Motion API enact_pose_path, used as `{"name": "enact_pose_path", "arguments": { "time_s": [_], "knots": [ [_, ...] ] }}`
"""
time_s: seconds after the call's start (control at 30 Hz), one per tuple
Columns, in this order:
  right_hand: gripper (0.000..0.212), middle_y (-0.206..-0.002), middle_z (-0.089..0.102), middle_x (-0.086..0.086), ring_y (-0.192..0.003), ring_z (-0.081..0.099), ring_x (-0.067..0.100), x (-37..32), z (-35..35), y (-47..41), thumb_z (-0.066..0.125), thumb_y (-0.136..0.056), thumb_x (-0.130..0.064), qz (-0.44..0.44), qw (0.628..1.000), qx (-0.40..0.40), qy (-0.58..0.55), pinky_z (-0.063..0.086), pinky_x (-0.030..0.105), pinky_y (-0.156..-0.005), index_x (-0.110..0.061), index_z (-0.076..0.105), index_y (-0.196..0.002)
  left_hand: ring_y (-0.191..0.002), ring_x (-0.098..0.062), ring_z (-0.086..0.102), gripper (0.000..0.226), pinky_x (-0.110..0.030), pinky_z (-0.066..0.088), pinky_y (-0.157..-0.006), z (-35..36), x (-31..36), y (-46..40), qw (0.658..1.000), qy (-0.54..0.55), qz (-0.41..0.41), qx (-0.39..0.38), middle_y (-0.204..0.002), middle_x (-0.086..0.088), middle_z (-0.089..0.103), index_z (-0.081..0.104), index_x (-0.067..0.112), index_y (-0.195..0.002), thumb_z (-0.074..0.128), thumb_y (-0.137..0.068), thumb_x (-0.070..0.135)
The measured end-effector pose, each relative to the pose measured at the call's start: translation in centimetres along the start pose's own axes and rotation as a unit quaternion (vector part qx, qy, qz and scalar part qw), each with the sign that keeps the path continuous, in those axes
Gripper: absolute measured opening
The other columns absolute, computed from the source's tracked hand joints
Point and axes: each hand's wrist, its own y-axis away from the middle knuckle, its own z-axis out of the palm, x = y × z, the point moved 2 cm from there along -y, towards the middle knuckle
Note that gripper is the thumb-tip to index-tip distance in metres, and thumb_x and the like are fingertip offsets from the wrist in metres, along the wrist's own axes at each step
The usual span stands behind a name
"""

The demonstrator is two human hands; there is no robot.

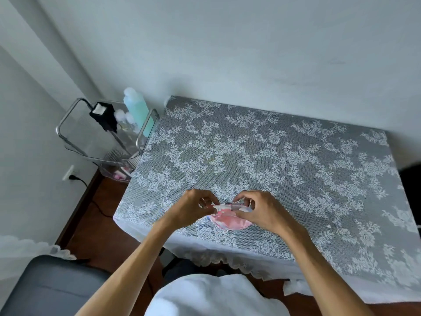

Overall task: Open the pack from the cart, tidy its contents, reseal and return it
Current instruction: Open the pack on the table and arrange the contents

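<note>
**Pack, top edge held at both ends**

Item: pack [230, 221], pink and white, soft plastic. It lies on the table [296, 156] near the front edge, well apart from the cart [107, 133] standing off the table's far left corner.

Left hand [193, 209]: fingers curled, pinching the pack's left end of the top edge.

Right hand [257, 209]: fingers curled, pinching the right end of the same edge.

Step, as I judge it: working the top seal. Whether opening or closing, I cannot tell; the contents are hidden.

Method advised: keep the body flat on the table; hold both ends level; work along the strip from one end to the other, not from the middle; avoid squeezing the bulge below.

Also by the cart: a green bottle [137, 110].
</note>
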Motion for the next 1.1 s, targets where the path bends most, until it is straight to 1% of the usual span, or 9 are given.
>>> {"name": "enact_pose_path", "arguments": {
  "time_s": [0.1,0.2,0.43,0.53,0.6,0.7,0.8,0.93,1.1],
  "knots": [
    [0.031,-0.087,0.056,-0.016,-0.069,0.053,-0.002,-1.4,0.1,-0.3,0.073,-0.08,-0.041,-0.052,0.997,0.04,0.045,0.045,0.014,-0.06,-0.032,0.065,-0.108,-0.067,0.005,0.059,0.02,-0.007,0.044,-0.058,0.3,0.5,0.1,0.999,-0.025,0.022,0.04,-0.072,0.017,0.064,0.072,0.028,-0.096,0.078,-0.081,0.016],
    [0.015,-0.09,0.061,-0.014,-0.073,0.058,-0.002,-2.4,0.3,-0.4,0.069,-0.085,-0.035,-0.077,0.994,0.069,0.044,0.054,0.016,-0.066,-0.028,0.068,-0.097,-0.068,0.005,0.059,0.019,-0.006,0.043,-0.058,0.6,1.0,0.1,0.995,-0.04,0.04,0.08,-0.074,0.019,0.06,0.073,0.023,-0.096,0.078,-0.081,0.013],
    [0.007,-0.08,0.063,-0.016,-0.068,0.058,-0.002,-3.1,-0.3,0.2,0.071,-0.085,-0.027,-0.111,0.989,0.101,-0.005,0.05,0.02,-0.061,-0.025,0.065,-0.085,-0.062,0.013,0.05,0.02,-0.002,0.038,-0.058,0.8,1.7,0.4,0.981,-0.099,0.08,0.145,-0.081,0.019,0.051,0.071,0.018,-0.104,0.075,-0.084,0.014],
    [0.007,-0.08,0.064,-0.015,-0.069,0.059,-0.001,-3.0,-0.5,0.0,0.07,-0.085,-0.027,-0.103,0.988,0.11,-0.026,0.051,0.018,-0.064,-0.023,0.065,-0.087,-0.063,0.011,0.054,0.018,-0.002,0.039,-0.059,1.1,1.4,0.2,0.985,-0.07,0.046,0.152,-0.077,0.015,0.06,0.072,0.018,-0.102,0.076,-0.084,0.023],
    [0.009,-0.078,0.058,-0.023,-0.066,0.057,-0.009,-2.9,-0.5,-0.1,0.071,-0.085,-0.028,-0.096,0.988,0.117,-0.02,0.046,0.01,-0.062,-0.023,0.065,-0.089,-0.066,0.008,0.062,0.017,-0.003,0.042,-0.061,1.1,0.8,0.2,0.992,-0.003,0.0,0.126,-0.079,0.014,0.071,0.074,0.019,-0.099,0.076,-0.084,0.028],
    [0.011,-0.069,0.048,-0.029,-0.066,0.055,-0.016,-2.5,-0.5,-0.3,0.074,-0.084,-0.028,-0.082,0.988,0.124,-0.032,0.041,0.004,-0.055,-0.028,0.064,-0.088,-0.072,-0.001,0.07,0.019,-0.015,0.054,-0.064,1.3,0.1,0.3,0.991,0.09,-0.05,0.087,-0.082,0.009,0.075,0.074,0.018,-0.104,0.076,-0.085,0.022],
    [0.016,-0.074,0.055,-0.022,-0.061,0.057,-0.007,-2.1,-0.3,-0.7,0.074,-0.082,-0.033,-0.074,0.992,0.102,-0.027,0.043,0.009,-0.053,-0.029,0.064,-0.094,-0.078,-0.023,0.073,0.02,-0.033,0.062,-0.075,1.5,0.0,0.4,0.98,0.155,-0.082,0.095,-0.088,-0.008,0.076,0.072,0.013,-0.107,0.073,-0.087,0.012],
    [0.023,-0.08,0.065,-0.015,-0.061,0.058,-0.004,-2.1,0.0,-1.2,0.071,-0.082,-0.043,-0.065,0.994,0.083,-0.021,0.049,0.016,-0.053,-0.027,0.068,-0.098,-0.078,-0.027,0.074,0.019,-0.041,0.062,-0.075,1.6,0.3,0.1,0.97,0.19,-0.101,0.111,-0.088,-0.009,0.075,0.072,0.02,-0.102,0.072,-0.086,0.008],
    [0.015,-0.068,0.065,-0.015,-0.056,0.06,-0.004,-2.0,0.0,-1.3,0.072,-0.084,-0.04,-0.05,0.991,0.102,-0.065,0.045,0.013,-0.046,-0.03,0.063,-0.08,-0.064,-0.002,0.069,0.017,-0.019,0.057,-0.062,1.2,1.2,-0.2,0.97,0.121,-0.073,0.197,-0.075,0.008,0.073,0.071,0.025,-0.088,0.076,-0.082,0.009]
  ]
}}
